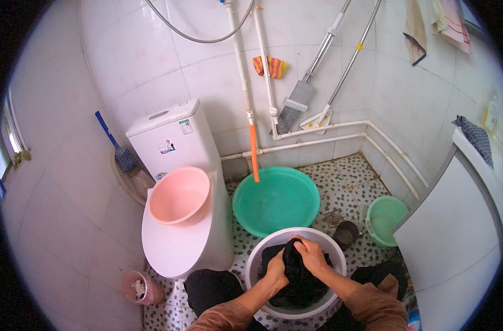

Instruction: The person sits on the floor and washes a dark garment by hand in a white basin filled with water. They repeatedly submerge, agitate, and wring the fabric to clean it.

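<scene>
Both of my hands are over a white basin (255, 259) on the floor between my knees. In it lies a bunched black garment (300, 281); its exact kind I cannot make out. My left hand (276, 268) is closed on the garment's left side. From the right, my right hand (311, 255) grips a raised fold of the same cloth, close to the left one. The fingertips of both hands are partly hidden by the fabric. Just beyond the white basin stands a large green basin (276, 201), with an orange hose (254, 154) hanging over its rim.
A pink basin (180, 196) rests on the closed toilet lid (174, 248). To the right are a dark cup (346, 234), a floor drain (333, 219), a light green basin (386, 220) and a white cabinet (455, 231). A pink wastebasket (143, 288) stands at left; mops (301, 102) lean at the back.
</scene>
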`<state>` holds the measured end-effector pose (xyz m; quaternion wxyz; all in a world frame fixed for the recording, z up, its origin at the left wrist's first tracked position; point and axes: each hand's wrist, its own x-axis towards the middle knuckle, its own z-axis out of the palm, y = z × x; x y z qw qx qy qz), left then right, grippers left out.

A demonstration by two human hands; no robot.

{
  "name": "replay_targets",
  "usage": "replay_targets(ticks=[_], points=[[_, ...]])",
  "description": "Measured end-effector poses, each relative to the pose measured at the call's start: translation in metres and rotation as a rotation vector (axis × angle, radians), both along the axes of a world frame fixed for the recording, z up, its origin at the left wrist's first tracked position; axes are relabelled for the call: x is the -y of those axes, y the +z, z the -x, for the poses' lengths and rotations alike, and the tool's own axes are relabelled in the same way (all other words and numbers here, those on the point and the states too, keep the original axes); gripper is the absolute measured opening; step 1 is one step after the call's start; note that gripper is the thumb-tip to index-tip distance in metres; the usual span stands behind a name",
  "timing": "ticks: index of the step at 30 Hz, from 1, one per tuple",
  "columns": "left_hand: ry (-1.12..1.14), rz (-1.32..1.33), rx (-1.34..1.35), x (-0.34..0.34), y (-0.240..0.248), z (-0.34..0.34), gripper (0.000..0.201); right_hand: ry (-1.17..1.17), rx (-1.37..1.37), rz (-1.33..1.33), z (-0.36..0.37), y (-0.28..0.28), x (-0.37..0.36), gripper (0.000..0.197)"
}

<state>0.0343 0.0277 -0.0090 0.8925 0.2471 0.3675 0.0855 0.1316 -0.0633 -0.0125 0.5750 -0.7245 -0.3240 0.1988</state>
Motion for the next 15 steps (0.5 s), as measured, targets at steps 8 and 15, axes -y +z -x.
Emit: replay_targets(ticks=[8,15], points=[[-0.035,-0.346,0.191,-0.016,-0.062,0.021,0.037,0.242,0.665,-0.179,0.038,0.004,-0.004,0.036],[-0.068,0.007,-0.001,-0.001,-0.022,0.005,0.034,-0.021,0.004,-0.028,-0.014,-0.025,-0.001,0.031]])
